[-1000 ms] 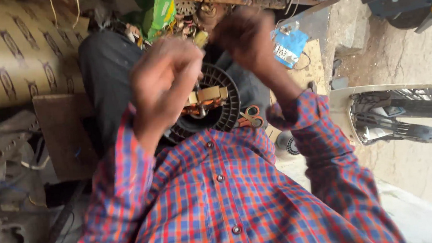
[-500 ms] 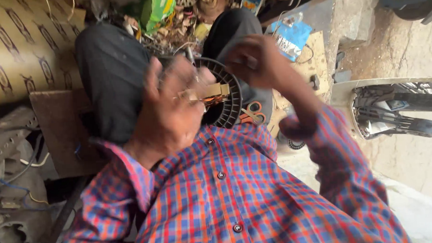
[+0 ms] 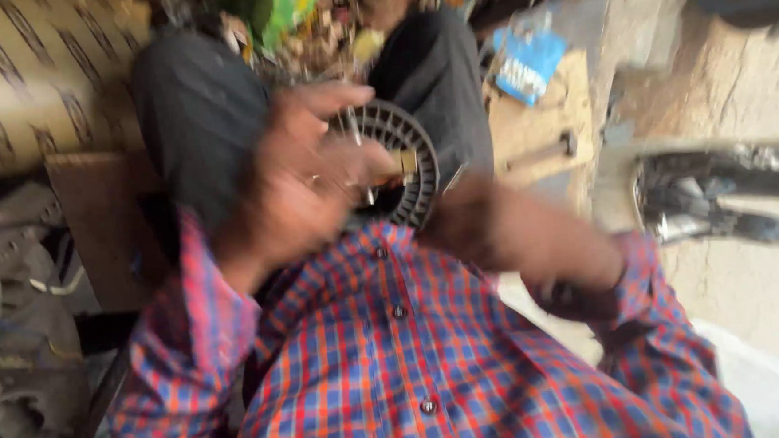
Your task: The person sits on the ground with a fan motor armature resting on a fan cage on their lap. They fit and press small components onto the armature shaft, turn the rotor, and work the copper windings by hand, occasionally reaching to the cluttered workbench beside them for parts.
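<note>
Since a moment ago the right hand (image 3: 488, 227) has dropped below the slotted motor core (image 3: 400, 169) on the lap (grip blurred, cannot tell); left hand (image 3: 303, 183) clasps its face, seemingly mid-winding; next calls for steadiness.

I see my left hand (image 3: 303, 183) raised in front of the chest, fingers spread and loosely curled; my right hand (image 3: 483, 223) sits lower, blurred, its grip unreadable, both forearms bent inward

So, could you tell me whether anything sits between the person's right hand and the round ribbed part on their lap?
Nothing visible does: the blurred right hand is right beside the round ribbed part, and the left hand lies over its other side.
</note>
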The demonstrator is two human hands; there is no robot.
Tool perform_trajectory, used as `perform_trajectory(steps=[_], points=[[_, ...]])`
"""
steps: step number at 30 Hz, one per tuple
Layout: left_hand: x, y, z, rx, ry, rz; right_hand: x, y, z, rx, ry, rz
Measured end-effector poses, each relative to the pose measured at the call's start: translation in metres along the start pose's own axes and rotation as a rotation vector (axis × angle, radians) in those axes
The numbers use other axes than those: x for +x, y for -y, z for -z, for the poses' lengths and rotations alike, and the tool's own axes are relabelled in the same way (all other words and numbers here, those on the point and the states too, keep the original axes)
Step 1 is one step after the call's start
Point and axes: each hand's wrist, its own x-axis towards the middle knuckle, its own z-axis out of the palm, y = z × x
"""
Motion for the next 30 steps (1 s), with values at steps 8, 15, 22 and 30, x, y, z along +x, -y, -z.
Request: perform_trajectory(steps=[8,15,22,30], points=[[-0.028,0.046,-0.032,-0.364,-0.152,0.017,0.012,-0.145,0.002,0.140,-0.511,-0.335],[0.055,0.029,0.016,-0.091,0.416,0.046,0.025,-0.028,-0.019,-0.626,-0.129,-0.150],[-0.025,-0.011,-0.014,0.433,0.021,-0.227,-0.018,-0.028,0.010,-0.642,-0.153,-0.335],[-0.032,-0.005,-0.008,-0.026,-0.152,-0.004,-0.047,-0.181,-0.024,-0.031,-0.557,-0.581]])
